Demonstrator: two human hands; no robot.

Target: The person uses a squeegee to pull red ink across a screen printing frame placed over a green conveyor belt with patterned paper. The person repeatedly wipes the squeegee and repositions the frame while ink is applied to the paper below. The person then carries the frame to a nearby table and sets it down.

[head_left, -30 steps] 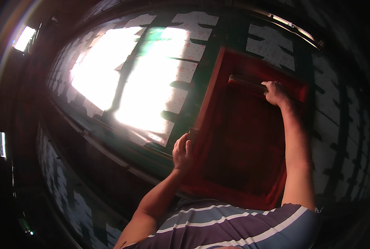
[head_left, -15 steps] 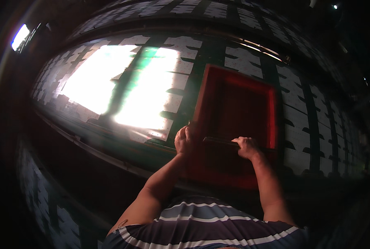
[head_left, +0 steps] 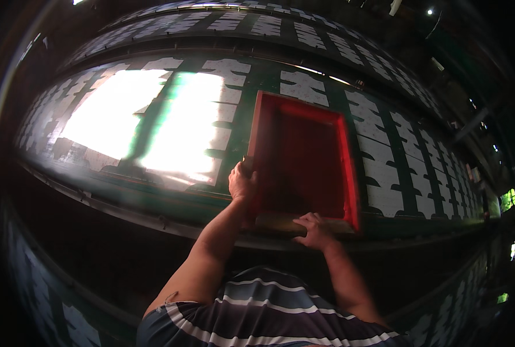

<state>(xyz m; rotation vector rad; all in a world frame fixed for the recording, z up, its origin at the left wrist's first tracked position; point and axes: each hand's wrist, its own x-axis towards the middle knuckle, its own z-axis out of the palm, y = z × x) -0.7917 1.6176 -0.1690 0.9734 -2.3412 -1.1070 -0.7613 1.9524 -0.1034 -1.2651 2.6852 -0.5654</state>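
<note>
Observed from beside the table. Landmark: the red frame [head_left: 350,168], lying on the green table [head_left: 263,78] in front of the person, its near end toward the striped shirt [head_left: 286,298].

Left hand [head_left: 243,182]: at the left rail of the red frame, fingers curled on its outer side, pinching the rail near a small block. Right hand [head_left: 315,232]: closed over a long bar [head_left: 275,223] at the near end of the red frame; thumb placement unclear, pressure cannot be read.

Handling notes. Left hand should pin the rail so the red frame does not creep. Bar best kept square to the side rails, grip near its middle, pressure even along its length; the hand now appears right of the bar's left end, so tilt is worth watching. Avoid knocking the near rail.

Appearance. Red frame: four raised walls, rectangular, brightest red along the right wall and near right corner. Floor deep red, darker toward the near half; wet or dry, cannot tell. Bar: dull brownish, straight. Pale cut pieces [head_left: 383,196] lie in a column right of the red frame; glare [head_left: 182,127] falls to its left.
</note>
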